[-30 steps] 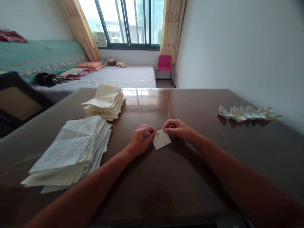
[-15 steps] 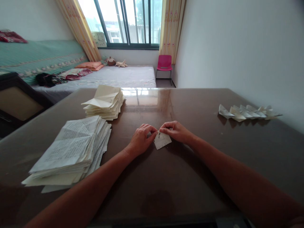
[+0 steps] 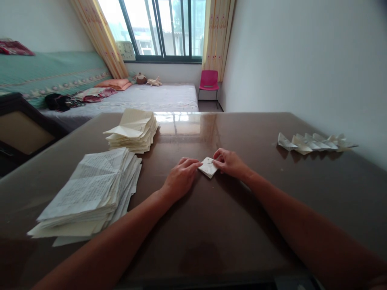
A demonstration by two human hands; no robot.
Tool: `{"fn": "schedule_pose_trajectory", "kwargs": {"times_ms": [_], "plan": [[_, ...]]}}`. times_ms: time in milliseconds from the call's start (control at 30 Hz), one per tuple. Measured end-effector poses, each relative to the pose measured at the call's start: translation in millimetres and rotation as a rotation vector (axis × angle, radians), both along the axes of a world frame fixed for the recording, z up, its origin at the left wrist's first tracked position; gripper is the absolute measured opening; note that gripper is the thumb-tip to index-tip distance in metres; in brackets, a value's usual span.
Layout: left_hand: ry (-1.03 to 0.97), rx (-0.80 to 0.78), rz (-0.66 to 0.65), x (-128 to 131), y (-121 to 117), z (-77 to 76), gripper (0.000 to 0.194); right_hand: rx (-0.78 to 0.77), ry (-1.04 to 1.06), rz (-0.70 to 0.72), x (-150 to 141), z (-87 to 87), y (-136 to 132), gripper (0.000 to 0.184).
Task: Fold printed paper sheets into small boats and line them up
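Note:
A small piece of folded paper (image 3: 208, 167), pale and roughly diamond-shaped, is between my two hands at the middle of the brown table (image 3: 193, 225). My left hand (image 3: 182, 174) has its fingers closed together on the paper's left corner. At the right corner, my right hand (image 3: 229, 162) pinches the paper between thumb and bent fingers. Dark printed marks show on the paper's upper face. The undersides of both hands' fingers are partly hidden.
To the left lies a stack of printed sheets (image 3: 87, 185), with a stack of yellowish paper (image 3: 136, 125) behind it. A row of folded paper pieces (image 3: 317, 143) stands at the far right. Beyond the table are a bed (image 3: 169, 96) and a pink chair (image 3: 209, 80).
The paper is now smaller and diamond-shaped, turned and shifted slightly away from me. My right hand has moved a little right, and the fingertips are farther apart.

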State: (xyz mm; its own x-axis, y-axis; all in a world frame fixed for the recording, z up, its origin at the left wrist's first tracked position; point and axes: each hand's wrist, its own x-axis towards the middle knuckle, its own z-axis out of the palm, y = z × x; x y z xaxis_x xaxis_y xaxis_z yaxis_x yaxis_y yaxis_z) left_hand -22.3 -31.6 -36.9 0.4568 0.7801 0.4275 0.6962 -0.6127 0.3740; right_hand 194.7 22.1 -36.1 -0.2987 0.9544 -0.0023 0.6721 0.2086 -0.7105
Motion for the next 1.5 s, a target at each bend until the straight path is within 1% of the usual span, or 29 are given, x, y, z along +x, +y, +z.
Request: {"fn": "schedule_pose_trajectory", "kwargs": {"times_ms": [100, 167, 233, 300, 367, 433, 533, 600, 733, 800, 900, 933, 1000, 1067, 1133, 1267, 1400, 1500], "plan": [[0.112, 0.037, -0.066, 8.1, -7.0, -1.0, 0.036, 0.191, -0.215, -0.014, -1.1, -0.3, -3.1, 0.011], [0.182, 0.045, -0.081, 10.4, -8.6, -4.3, 0.036, 0.238, -0.308, -0.021, -0.4, -0.2, -4.3, 0.014], [0.245, 0.035, -0.083, 10.6, -8.5, -8.1, 0.036, 0.272, -0.377, -0.032, 1.7, 1.3, -4.2, 0.02], [0.283, 0.03, -0.072, 9.9, -7.9, -10.5, 0.036, 0.344, -0.383, -0.044, 3.8, 4.0, -3.3, 0.024], [0.299, 0.032, -0.056, 9.6, -7.8, -11.0, 0.036, 0.44, -0.301, -0.017, 4.4, 6.4, -2.6, 0.023], [0.301, 0.037, -0.051, 10.0, -8.3, -10.3, 0.036, 0.502, -0.196, 0.085, 3.1, 6.2, -2.6, 0.019], [0.282, 0.049, -0.053, 10.0, -7.7, -9.5, 0.035, 0.469, -0.14, 0.294, 0.8, 0.1, -2.5, 0.019], [0.262, 0.05, -0.052, 8.5, -5.1, -10.2, 0.034, 0.408, -0.137, 0.373, 1.8, -5.3, -0.4, 0.021], [0.208, 0.054, -0.093, 3.0, 3.7, -11.8, 0.03, 0.317, -0.071, 0.432, 8.7, -9.4, 6.9, 0.021], [0.2, 0.059, -0.116, 1.0, 6.7, -11.2, 0.03, 0.286, -0.026, 0.438, 11.6, -6.8, 8.5, 0.02], [0.243, 0.072, -0.142, 0.3, 6.3, -8.7, 0.03, 0.261, 0.041, 0.429, 13.9, -0.1, 7.0, 0.016], [0.263, 0.075, -0.151, 0.6, 5.1, -7.8, 0.03, 0.246, 0.056, 0.446, 14.5, 2.0, 6.1, 0.014], [0.297, 0.068, -0.155, 1.6, 2.5, -6.1, 0.032, 0.2, 0.059, 0.525, 15.9, 5.3, 4.9, 0.016], [0.31, 0.037, -0.129, 2.8, 0.8, -4.2, 0.032, 0.18, 0.032, 0.594, 17.3, 6.6, 4.6, 0.026], [0.315, -0.008, -0.099, 4.2, 0.7, -1.4, 0.032, 0.206, 0.007, 0.605, 17.9, 6.6, 4.8, 0.033], [0.343, -0.08, -0.087, 6.9, 4.6, 8.0, 0.031, 0.259, 0.0, 0.577, 17.8, 7.0, 4.5, 0.026], [0.37, -0.093, -0.083, 9.3, 10.5, 15.8, 0.027, 0.196, 0.045, 0.548, 19.8, 8.8, 4.9, 0.023], [0.355, -0.054, -0.055, 10.1, 14.2, 14.3, 0.025, 0.18, 0.051, 0.543, 22.1, 7.8, 6.9, 0.016]]}}
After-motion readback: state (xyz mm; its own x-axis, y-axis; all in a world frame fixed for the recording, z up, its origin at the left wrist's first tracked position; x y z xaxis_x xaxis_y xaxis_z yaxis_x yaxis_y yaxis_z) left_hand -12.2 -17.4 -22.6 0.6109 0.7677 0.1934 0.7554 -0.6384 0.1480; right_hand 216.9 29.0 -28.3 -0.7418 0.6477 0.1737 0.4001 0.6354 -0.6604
